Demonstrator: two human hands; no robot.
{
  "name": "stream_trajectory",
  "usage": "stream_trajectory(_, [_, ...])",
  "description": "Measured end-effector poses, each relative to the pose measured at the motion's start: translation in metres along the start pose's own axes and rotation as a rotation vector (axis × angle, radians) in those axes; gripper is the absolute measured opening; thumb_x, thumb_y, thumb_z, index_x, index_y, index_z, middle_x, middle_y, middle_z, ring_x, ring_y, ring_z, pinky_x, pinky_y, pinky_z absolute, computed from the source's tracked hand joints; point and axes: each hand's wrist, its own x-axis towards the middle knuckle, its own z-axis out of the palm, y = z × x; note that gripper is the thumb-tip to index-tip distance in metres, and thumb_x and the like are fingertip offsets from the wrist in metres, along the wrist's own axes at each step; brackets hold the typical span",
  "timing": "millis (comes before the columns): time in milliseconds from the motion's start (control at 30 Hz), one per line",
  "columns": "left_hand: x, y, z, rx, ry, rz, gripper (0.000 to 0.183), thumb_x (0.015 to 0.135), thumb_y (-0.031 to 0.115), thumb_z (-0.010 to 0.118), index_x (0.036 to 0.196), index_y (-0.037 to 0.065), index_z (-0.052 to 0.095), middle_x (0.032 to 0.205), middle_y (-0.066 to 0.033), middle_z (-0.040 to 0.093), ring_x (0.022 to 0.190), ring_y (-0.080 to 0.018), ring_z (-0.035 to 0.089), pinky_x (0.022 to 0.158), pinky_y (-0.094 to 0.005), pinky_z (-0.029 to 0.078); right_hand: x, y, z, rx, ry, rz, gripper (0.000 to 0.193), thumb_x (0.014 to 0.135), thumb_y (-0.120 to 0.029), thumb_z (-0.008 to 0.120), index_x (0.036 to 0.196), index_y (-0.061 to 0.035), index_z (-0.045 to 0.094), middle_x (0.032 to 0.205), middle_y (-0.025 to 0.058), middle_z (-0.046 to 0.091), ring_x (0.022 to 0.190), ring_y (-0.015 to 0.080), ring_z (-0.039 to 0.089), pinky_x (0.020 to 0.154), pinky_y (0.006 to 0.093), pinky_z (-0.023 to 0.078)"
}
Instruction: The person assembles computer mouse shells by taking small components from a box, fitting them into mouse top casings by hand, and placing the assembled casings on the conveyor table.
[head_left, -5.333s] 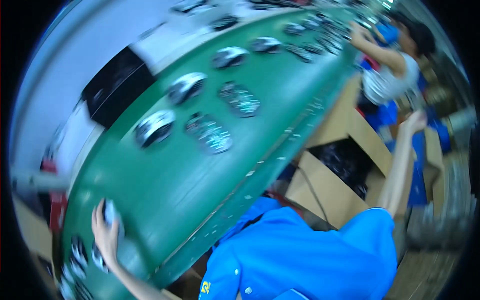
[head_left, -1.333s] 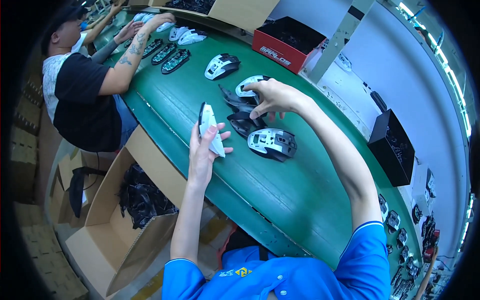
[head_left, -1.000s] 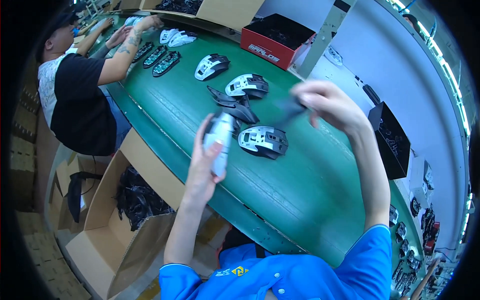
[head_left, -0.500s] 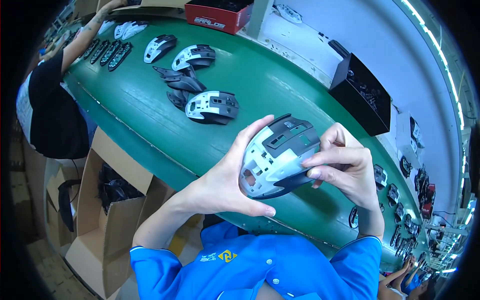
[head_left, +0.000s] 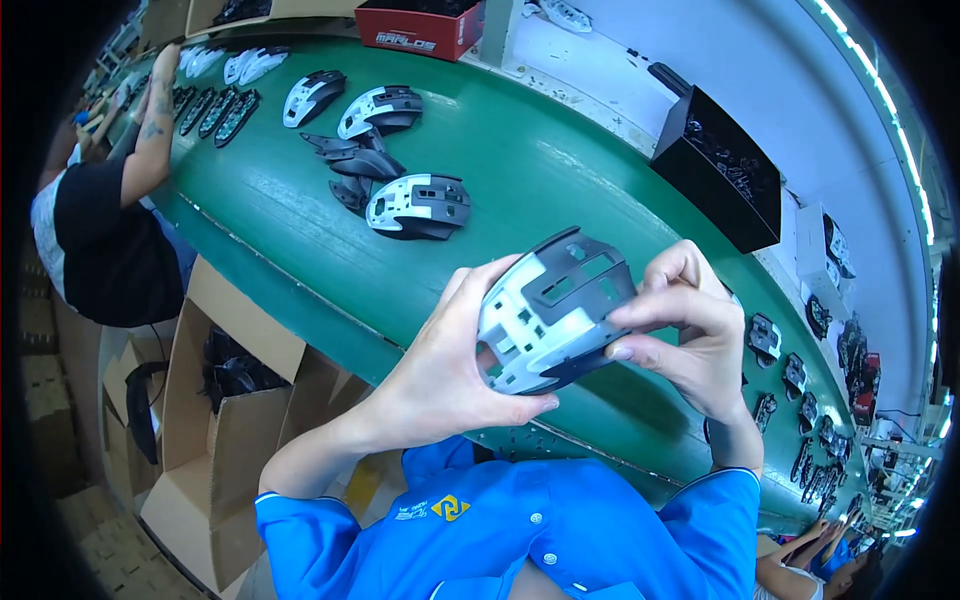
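Over the green bench I hold a white and dark grey computer mouse shell (head_left: 560, 325) with square cut-outs. My left hand (head_left: 435, 365) wraps its left side, the thumb running along the near edge. At the shell's right edge, my right hand (head_left: 690, 330) pinches with thumb and forefinger; the exact spot under those fingertips is partly hidden. Beyond my hands lies a similar mouse shell (head_left: 418, 207), with another mouse shell (head_left: 380, 112) and a third mouse shell (head_left: 313, 98) farther back. Dark curved plastic pieces (head_left: 355, 158) are piled between them.
A black box (head_left: 720, 170) of small dark parts stands at the right of the green bench (head_left: 540, 130); a red box (head_left: 420, 30) stands at the back. Below left is an open carton (head_left: 245, 420). At far left a co-worker's arm (head_left: 155, 130) reaches over the bench.
The shell has tipped a little in my hands, showing more of its near side edge. My right fingers stay at its right edge. The co-worker's hand has come down toward the parts row.
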Motion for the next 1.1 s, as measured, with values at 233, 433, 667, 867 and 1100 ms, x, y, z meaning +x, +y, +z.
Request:
stream_trajectory(233, [-0.010, 0.006, -0.002, 0.317, 0.037, 0.159, 0.093, 0.059, 0.013, 0.083, 0.134, -0.003, 0.029, 0.119, -0.0173, 0.038, 0.114, -0.0281, 0.045, 0.094, -0.0350, 0.042, 0.001, -0.003, 0.003, 0.079, -0.021, 0.056, 0.045, 0.064, -0.010, 0.083, 0.105, -0.0073, 0.064, 0.095, 0.0039, 0.050, 0.080, 0.0092, 0.057, 0.061, 0.0201, 0.054])
stream_trajectory(433, [-0.009, 0.015, 0.003, 0.402, 0.004, 0.194, 0.091, 0.059, 0.014, 0.082, 0.133, -0.003, 0.032, 0.115, -0.0176, 0.042, 0.109, -0.0285, 0.048, 0.092, -0.0356, 0.042, 0.001, 0.002, -0.002, 0.217, -0.138, 0.300, 0.092, 0.055, -0.028, 0.088, 0.133, -0.0068, 0.045, 0.120, 0.0050, 0.047, 0.105, 0.0157, 0.050, 0.077, 0.0257, 0.047])
stream_trajectory(667, [-0.006, 0.022, 0.009, 0.587, 0.020, 0.421, 0.086, 0.051, 0.024, 0.087, 0.120, -0.007, 0.048, 0.109, -0.0196, 0.057, 0.098, -0.0291, 0.060, 0.084, -0.0348, 0.048, -0.005, 0.032, 0.012, 0.692, -0.271, 0.177, 0.100, 0.055, -0.029, 0.087, 0.135, 0.0024, 0.035, 0.134, 0.0206, 0.044, 0.126, 0.0284, 0.043, 0.105, 0.0417, 0.035])
stream_trajectory(867, [0.002, 0.029, 0.003, 0.616, 0.029, 0.390, 0.076, 0.051, 0.024, 0.086, 0.112, -0.009, 0.056, 0.103, -0.0199, 0.063, 0.092, -0.0266, 0.065, 0.081, -0.0327, 0.051, -0.005, 0.042, 0.023, 0.847, -0.139, 0.190, 0.090, 0.054, -0.029, 0.087, 0.127, 0.0008, 0.045, 0.129, 0.0162, 0.051, 0.120, 0.0255, 0.048, 0.103, 0.0399, 0.037])
stream_trajectory(1100, [0.003, 0.016, 0.002, 0.536, -0.024, 0.238, 0.075, 0.053, 0.023, 0.085, 0.114, -0.009, 0.055, 0.100, -0.0169, 0.062, 0.089, -0.0236, 0.064, 0.078, -0.0313, 0.050, -0.011, 0.049, 0.030, 0.871, -0.053, 0.371, 0.098, 0.049, -0.033, 0.088, 0.128, 0.0022, 0.042, 0.130, 0.0226, 0.048, 0.118, 0.0298, 0.050, 0.103, 0.0415, 0.039])
